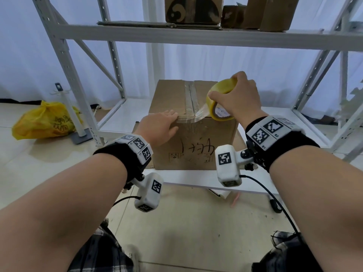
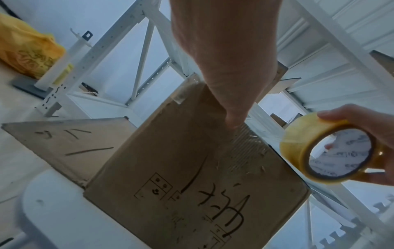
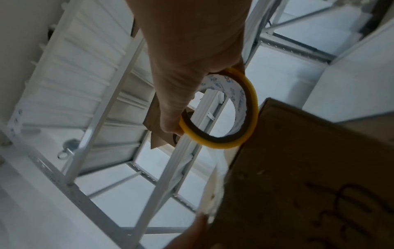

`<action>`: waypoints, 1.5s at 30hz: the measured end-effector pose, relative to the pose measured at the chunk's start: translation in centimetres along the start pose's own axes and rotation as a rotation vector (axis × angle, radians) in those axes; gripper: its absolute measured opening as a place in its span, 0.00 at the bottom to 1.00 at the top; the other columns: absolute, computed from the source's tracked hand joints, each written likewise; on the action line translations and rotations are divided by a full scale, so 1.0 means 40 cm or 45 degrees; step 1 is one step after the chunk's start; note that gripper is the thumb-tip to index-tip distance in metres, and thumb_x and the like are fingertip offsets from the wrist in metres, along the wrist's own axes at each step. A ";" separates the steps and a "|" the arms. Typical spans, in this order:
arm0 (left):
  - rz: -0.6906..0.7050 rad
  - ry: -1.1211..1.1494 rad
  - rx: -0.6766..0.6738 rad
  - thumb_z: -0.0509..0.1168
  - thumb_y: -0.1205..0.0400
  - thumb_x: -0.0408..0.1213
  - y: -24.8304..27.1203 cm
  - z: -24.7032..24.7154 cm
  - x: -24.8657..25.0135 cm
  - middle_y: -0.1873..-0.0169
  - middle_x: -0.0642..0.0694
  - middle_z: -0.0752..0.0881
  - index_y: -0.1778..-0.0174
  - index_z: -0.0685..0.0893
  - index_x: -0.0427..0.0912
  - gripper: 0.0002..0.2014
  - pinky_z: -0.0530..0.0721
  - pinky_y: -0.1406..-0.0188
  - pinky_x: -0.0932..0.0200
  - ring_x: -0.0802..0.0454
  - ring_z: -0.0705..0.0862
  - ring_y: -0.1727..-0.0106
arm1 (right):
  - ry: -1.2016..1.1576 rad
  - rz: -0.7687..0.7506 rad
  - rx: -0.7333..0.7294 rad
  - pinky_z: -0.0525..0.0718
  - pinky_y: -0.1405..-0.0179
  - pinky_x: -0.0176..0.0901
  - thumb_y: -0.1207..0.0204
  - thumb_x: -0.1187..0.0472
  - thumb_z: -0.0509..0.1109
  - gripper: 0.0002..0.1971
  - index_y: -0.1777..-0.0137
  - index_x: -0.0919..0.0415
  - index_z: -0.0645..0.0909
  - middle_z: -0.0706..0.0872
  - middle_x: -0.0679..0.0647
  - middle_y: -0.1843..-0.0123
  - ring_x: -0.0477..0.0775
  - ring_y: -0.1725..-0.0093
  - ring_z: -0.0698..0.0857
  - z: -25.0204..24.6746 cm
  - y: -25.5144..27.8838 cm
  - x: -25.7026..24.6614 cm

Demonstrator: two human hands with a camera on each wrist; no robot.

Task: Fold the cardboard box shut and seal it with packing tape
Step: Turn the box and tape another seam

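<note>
1. The cardboard box (image 1: 193, 138) sits on the low white shelf board (image 1: 196, 179) of the metal rack (image 1: 64, 61), flaps folded down. A strip of clear tape (image 1: 189, 95) already runs along the top centre seam.
2. My left hand (image 1: 160, 128) lies flat over the near top edge of the box, left of the seam. Fingers are straight and together, thumb down on the front face. In the left wrist view my fingertip (image 2: 233, 123) presses the tape end where it wraps onto the front face.
3. My right hand (image 1: 235, 95) grips the yellow tape roll (image 1: 220, 101), fingers curled over its outer rim, thumb at its side. The roll hovers just above the near right part of the box top, tilted.
4. A short stretch of clear tape (image 1: 201, 112) runs taut from the roll down to the box edge near the seam.
5. Surroundings: yellow plastic bag (image 1: 46, 120) on the floor to the left; other cardboard boxes (image 1: 193, 9) on the upper shelf.
</note>
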State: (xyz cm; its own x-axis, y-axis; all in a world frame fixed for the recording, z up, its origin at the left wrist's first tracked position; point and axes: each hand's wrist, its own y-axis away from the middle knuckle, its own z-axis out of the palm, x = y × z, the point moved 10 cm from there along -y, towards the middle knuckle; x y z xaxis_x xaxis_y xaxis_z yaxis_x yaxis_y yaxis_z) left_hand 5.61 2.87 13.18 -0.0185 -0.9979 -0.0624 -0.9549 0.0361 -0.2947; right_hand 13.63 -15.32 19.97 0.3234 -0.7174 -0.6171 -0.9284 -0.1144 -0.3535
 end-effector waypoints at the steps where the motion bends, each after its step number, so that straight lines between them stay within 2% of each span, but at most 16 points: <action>1: -0.004 0.005 -0.006 0.54 0.14 0.49 -0.001 -0.001 -0.001 0.21 0.50 0.68 0.20 0.65 0.47 0.25 0.76 0.32 0.49 0.51 0.71 0.24 | 0.005 -0.024 0.006 0.77 0.41 0.55 0.34 0.39 0.74 0.37 0.29 0.52 0.66 0.72 0.58 0.34 0.64 0.35 0.76 -0.005 0.000 -0.014; 6: 0.006 0.052 0.004 0.54 0.14 0.50 -0.003 -0.012 0.006 0.25 0.52 0.73 0.22 0.68 0.50 0.24 0.84 0.42 0.49 0.49 0.80 0.34 | -0.062 -0.128 0.129 0.76 0.42 0.53 0.35 0.40 0.75 0.36 0.29 0.51 0.67 0.71 0.57 0.33 0.62 0.35 0.75 -0.061 -0.011 -0.073; 13: 0.006 0.023 0.017 0.54 0.14 0.50 -0.005 -0.013 0.016 0.24 0.52 0.72 0.22 0.68 0.49 0.24 0.79 0.39 0.51 0.51 0.76 0.29 | 0.094 -0.014 0.041 0.76 0.41 0.57 0.35 0.42 0.75 0.35 0.30 0.51 0.67 0.69 0.57 0.32 0.66 0.34 0.74 -0.026 -0.012 0.012; 17: 0.021 -0.035 0.053 0.55 0.16 0.53 -0.017 -0.005 0.026 0.31 0.53 0.78 0.26 0.72 0.49 0.23 0.82 0.52 0.54 0.51 0.81 0.40 | 0.121 0.015 -0.007 0.75 0.40 0.58 0.33 0.41 0.74 0.35 0.29 0.52 0.67 0.68 0.58 0.32 0.67 0.33 0.73 -0.006 -0.016 0.030; 19: 0.003 -0.064 0.042 0.55 0.17 0.55 -0.022 0.001 0.038 0.24 0.55 0.72 0.24 0.70 0.50 0.26 0.83 0.49 0.52 0.50 0.79 0.34 | 0.137 0.009 -0.012 0.76 0.40 0.59 0.33 0.41 0.74 0.35 0.29 0.51 0.67 0.68 0.58 0.32 0.67 0.33 0.73 -0.003 -0.018 0.031; 21: -0.011 -0.053 0.055 0.55 0.17 0.57 -0.029 -0.001 0.053 0.22 0.54 0.69 0.23 0.69 0.50 0.28 0.81 0.40 0.49 0.50 0.74 0.27 | 0.144 0.013 -0.020 0.76 0.40 0.59 0.33 0.40 0.74 0.36 0.28 0.51 0.66 0.68 0.58 0.31 0.68 0.33 0.73 -0.002 -0.020 0.035; 23: 0.018 0.004 0.073 0.57 0.17 0.54 -0.041 -0.001 0.075 0.27 0.52 0.75 0.26 0.72 0.48 0.25 0.76 0.37 0.52 0.51 0.75 0.29 | 0.145 0.014 -0.026 0.76 0.40 0.59 0.33 0.40 0.74 0.36 0.28 0.51 0.66 0.67 0.58 0.31 0.68 0.32 0.72 -0.003 -0.021 0.039; 25: 0.059 0.114 0.101 0.58 0.16 0.50 -0.056 0.002 0.098 0.39 0.51 0.82 0.34 0.78 0.47 0.17 0.78 0.47 0.56 0.51 0.80 0.39 | 0.145 0.005 -0.031 0.77 0.39 0.59 0.34 0.40 0.74 0.36 0.28 0.51 0.66 0.68 0.58 0.31 0.67 0.32 0.73 -0.007 -0.021 0.041; 27: 0.039 0.187 0.147 0.58 0.15 0.47 -0.072 0.004 0.100 0.52 0.51 0.83 0.44 0.80 0.47 0.11 0.75 0.60 0.59 0.51 0.82 0.52 | 0.138 -0.010 -0.029 0.77 0.39 0.59 0.34 0.40 0.74 0.36 0.28 0.51 0.66 0.68 0.58 0.31 0.68 0.33 0.73 -0.009 -0.020 0.040; 29: 0.017 0.200 0.181 0.57 0.14 0.44 -0.081 0.005 0.094 0.57 0.52 0.83 0.45 0.79 0.46 0.09 0.74 0.64 0.59 0.51 0.81 0.57 | 0.129 -0.018 -0.029 0.78 0.38 0.59 0.34 0.41 0.74 0.36 0.28 0.51 0.66 0.68 0.58 0.31 0.67 0.33 0.73 -0.009 -0.017 0.041; 32: 0.046 0.199 0.181 0.57 0.14 0.38 -0.080 0.011 0.083 0.61 0.53 0.81 0.52 0.76 0.46 0.04 0.72 0.66 0.58 0.50 0.81 0.58 | 0.069 -0.015 -0.017 0.78 0.38 0.59 0.34 0.41 0.74 0.36 0.28 0.51 0.67 0.68 0.57 0.32 0.65 0.33 0.74 -0.015 -0.016 0.034; 34: 0.050 0.233 0.174 0.58 0.15 0.36 -0.076 0.013 0.075 0.59 0.53 0.83 0.50 0.77 0.47 0.03 0.76 0.64 0.55 0.48 0.82 0.56 | 0.005 -0.057 0.020 0.78 0.38 0.57 0.35 0.42 0.75 0.36 0.29 0.51 0.68 0.69 0.56 0.32 0.63 0.34 0.74 -0.033 -0.015 0.000; 37: 0.027 0.252 0.171 0.59 0.16 0.36 -0.075 0.012 0.068 0.51 0.49 0.87 0.36 0.77 0.47 0.12 0.81 0.59 0.51 0.46 0.84 0.51 | 0.084 -0.164 0.055 0.75 0.37 0.57 0.35 0.42 0.75 0.36 0.28 0.50 0.68 0.68 0.55 0.30 0.63 0.33 0.73 -0.049 -0.012 -0.065; 41: 0.078 0.198 0.188 0.57 0.14 0.37 -0.071 0.012 0.080 0.46 0.49 0.86 0.37 0.77 0.47 0.11 0.79 0.60 0.55 0.47 0.85 0.48 | 0.193 -0.092 0.007 0.75 0.36 0.62 0.35 0.41 0.75 0.36 0.29 0.51 0.67 0.67 0.56 0.30 0.66 0.32 0.72 -0.034 -0.014 -0.040; 45: 0.127 0.166 0.188 0.55 0.13 0.38 -0.072 0.016 0.097 0.43 0.50 0.84 0.38 0.77 0.46 0.10 0.77 0.62 0.58 0.48 0.84 0.45 | 0.305 -0.061 -0.034 0.75 0.38 0.60 0.35 0.42 0.75 0.36 0.29 0.51 0.67 0.67 0.57 0.30 0.67 0.33 0.71 -0.009 -0.011 0.000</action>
State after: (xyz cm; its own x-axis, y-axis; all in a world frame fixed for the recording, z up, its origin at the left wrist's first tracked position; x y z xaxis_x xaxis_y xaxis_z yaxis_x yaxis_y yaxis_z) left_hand 8.49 -1.08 13.19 -0.1584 -0.9871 0.0230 -0.8927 0.1332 -0.4306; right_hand 13.95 -15.51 20.39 0.3172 -0.8530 -0.4145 -0.9186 -0.1677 -0.3578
